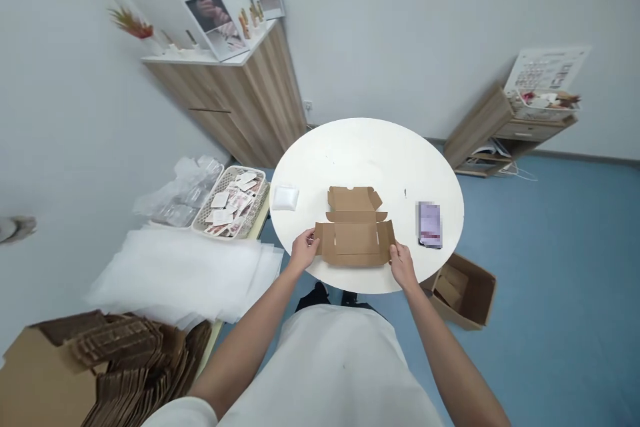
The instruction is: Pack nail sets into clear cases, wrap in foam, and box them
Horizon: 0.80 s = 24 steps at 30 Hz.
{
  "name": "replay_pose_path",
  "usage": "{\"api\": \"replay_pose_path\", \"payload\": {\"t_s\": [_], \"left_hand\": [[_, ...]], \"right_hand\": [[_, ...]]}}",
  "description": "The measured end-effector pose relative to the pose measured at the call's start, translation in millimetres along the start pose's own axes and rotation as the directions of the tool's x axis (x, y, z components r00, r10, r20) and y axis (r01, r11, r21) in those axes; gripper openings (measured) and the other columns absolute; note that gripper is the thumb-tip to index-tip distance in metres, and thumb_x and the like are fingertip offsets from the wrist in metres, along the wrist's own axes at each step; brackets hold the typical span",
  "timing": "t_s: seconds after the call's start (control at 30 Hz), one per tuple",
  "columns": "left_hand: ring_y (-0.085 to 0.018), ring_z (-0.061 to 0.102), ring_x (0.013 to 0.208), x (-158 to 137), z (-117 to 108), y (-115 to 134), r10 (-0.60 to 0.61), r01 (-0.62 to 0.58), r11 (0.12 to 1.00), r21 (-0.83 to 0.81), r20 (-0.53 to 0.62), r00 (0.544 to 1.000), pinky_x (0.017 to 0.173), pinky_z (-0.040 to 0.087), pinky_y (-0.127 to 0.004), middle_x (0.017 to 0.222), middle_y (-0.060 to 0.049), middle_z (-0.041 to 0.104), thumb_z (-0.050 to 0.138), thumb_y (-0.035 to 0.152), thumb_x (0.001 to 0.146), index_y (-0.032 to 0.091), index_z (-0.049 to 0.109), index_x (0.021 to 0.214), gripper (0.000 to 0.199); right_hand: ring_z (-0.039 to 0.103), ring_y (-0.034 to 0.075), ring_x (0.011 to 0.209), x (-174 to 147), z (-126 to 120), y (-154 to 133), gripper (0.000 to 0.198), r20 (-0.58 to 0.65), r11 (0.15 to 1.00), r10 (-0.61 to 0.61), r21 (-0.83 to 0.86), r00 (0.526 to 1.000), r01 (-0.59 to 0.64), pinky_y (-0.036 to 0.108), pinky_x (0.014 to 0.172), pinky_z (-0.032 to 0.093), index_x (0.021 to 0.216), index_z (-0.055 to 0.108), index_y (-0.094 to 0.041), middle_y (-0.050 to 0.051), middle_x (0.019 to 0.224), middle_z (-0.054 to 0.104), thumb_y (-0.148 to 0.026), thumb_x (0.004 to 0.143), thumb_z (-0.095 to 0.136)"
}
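An unfolded brown cardboard box [356, 239] lies spread at the front of the round white table [367, 153], its lid part pointing away from me. My left hand [304, 250] pinches the flap at its left side. At the opposite side my right hand [401, 264] grips the right flap between thumb and fingers. Left of the cardboard sits a small white padded packet [285, 198]. A phone-like object with a blurred purple screen [430, 223] rests to the right, with a tiny dark item [405, 193] behind it.
On my left are a white basket of cards [233, 203], clear plastic bags [185, 190], white foam sheets [185, 270] and stacked flat cardboard [135, 360]. An open carton [465, 290] stands on the floor at the right. A wooden cabinet [250, 100] and a low shelf [487, 130] stand behind.
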<state>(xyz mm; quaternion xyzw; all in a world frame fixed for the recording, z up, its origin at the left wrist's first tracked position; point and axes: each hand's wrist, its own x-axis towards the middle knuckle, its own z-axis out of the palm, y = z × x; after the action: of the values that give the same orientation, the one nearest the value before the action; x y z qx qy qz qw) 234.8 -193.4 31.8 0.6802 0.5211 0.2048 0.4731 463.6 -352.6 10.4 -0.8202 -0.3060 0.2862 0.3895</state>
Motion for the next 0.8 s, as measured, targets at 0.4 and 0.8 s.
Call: {"api": "replay_pose_path", "payload": {"t_s": [0.4,0.8], "left_hand": [[-0.018,0.059,0.081,48,1,-21,-0.028,0.025,0.985,0.169,0.015,0.999,0.073,0.048,-0.033,0.098,-0.013,0.058,0.048,0.024,0.075,0.010,0.047,0.112,0.041],[-0.028,0.017,0.128,10,17,-17,0.373,-0.666,0.504,0.550,0.557,0.742,0.102,0.009,-0.051,0.132,-0.012,0.036,0.062,0.040,0.064,0.021,0.041,0.120,0.063]], "right_hand": [[0.055,0.017,0.074,12,32,3,0.044,0.039,0.988,0.117,0.094,0.992,-0.120,0.029,0.068,0.043,0.108,0.053,-0.015,0.006,0.090,0.061,-0.031,0.071,0.035],[0.036,0.026,0.116,28,30,-15,0.062,-0.166,0.963,0.145,-0.205,0.975,-0.178,0.040,0.096,0.028,0.127,0.033,-0.015,0.013,0.124,0.042,-0.042,0.072,0.045]]}}
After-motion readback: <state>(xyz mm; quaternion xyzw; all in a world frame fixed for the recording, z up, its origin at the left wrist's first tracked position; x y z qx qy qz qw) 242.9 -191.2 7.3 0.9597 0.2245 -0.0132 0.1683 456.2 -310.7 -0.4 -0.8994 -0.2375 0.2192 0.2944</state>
